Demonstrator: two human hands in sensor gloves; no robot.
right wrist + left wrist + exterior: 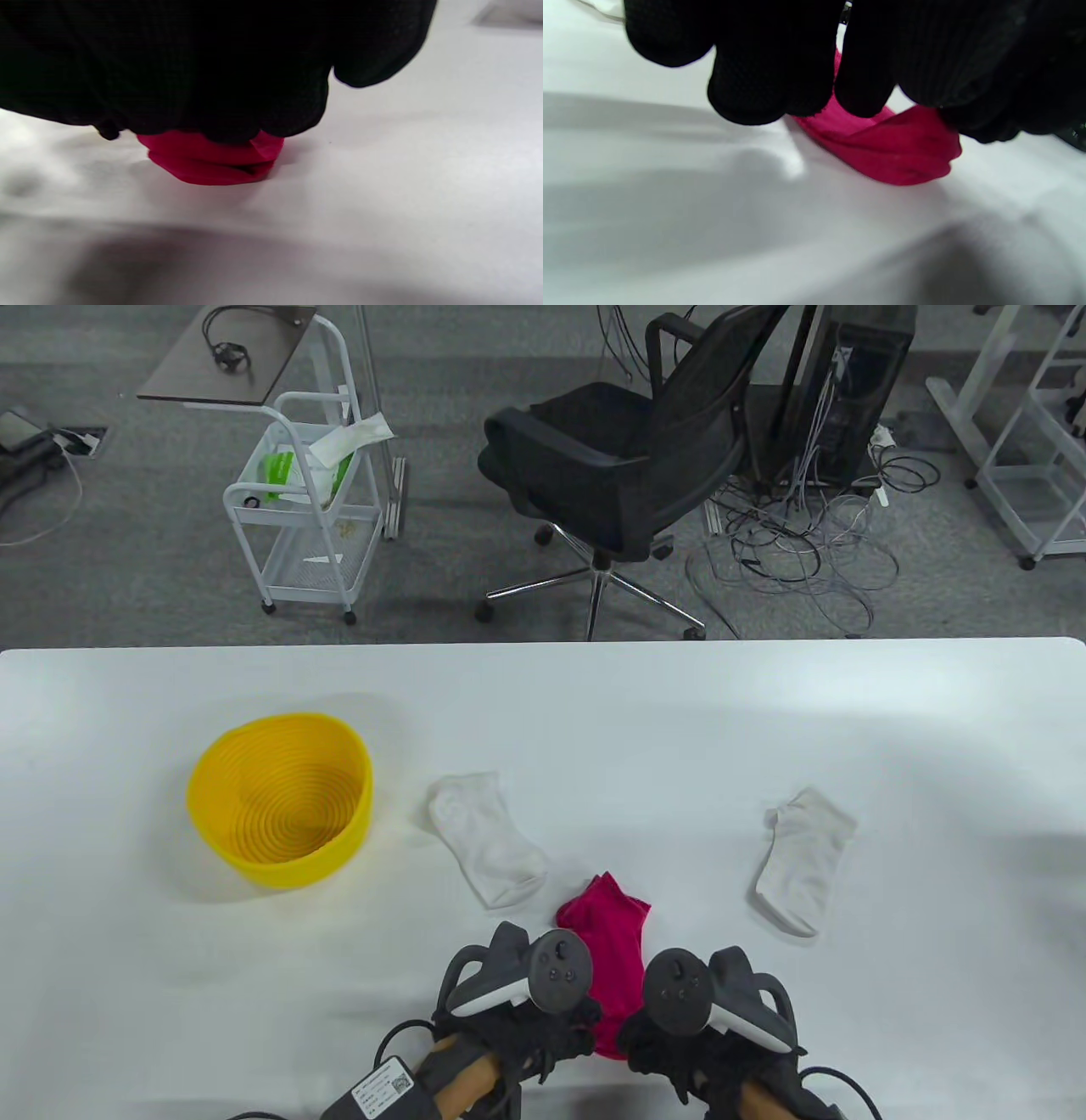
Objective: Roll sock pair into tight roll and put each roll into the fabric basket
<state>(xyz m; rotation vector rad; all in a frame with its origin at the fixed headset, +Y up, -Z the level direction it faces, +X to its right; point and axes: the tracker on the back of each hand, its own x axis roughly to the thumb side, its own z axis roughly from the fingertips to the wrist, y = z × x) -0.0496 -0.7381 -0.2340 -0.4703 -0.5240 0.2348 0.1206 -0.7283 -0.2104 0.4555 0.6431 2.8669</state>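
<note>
A magenta sock pair lies flat on the white table near the front edge. Both gloved hands hold its near end: my left hand pinches it from the left, my right hand from the right. In the left wrist view the fingertips curl over the folded magenta sock end. The right wrist view has curled fingers covering the rolled-up magenta edge. A yellow basket stands empty at the left.
Two white socks lie apart on the table: one white sock right of the basket, the other white sock further right. Beyond the far table edge stand an office chair and a white cart.
</note>
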